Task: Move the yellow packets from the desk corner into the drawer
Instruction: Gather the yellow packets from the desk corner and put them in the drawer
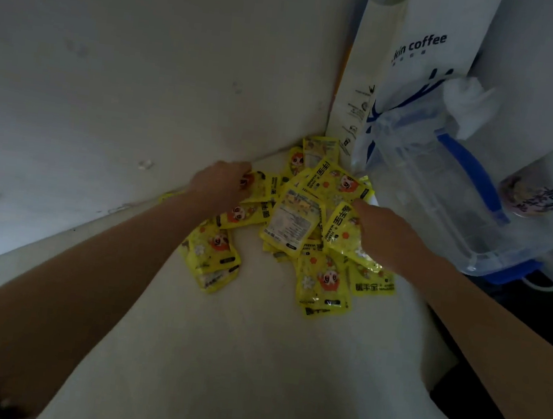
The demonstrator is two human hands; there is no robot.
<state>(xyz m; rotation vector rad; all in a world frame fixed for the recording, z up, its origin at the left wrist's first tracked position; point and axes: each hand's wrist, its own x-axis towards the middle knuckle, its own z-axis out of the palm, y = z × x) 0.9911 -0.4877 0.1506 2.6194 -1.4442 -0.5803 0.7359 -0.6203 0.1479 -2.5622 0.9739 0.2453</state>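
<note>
Fingers (243, 174) of the left hand (217, 183) curl into the yellow packets (298, 218); right hand (382, 235) lies flat on them, heaped in the tabletop (234, 359) corner, wall and clear bin (441, 200) close by.

Roughly a dozen glossy yellow foil packets (296, 223) are heaped together, the exact number hidden by overlap. Two bare hands are counted: the left hand (217, 185) at the heap's left edge and the right hand (386, 235) on its right side. Beyond the right hand, one white paper coffee bag (423, 54) and one clear plastic box with a blue handle (441, 200) are seen.
</note>
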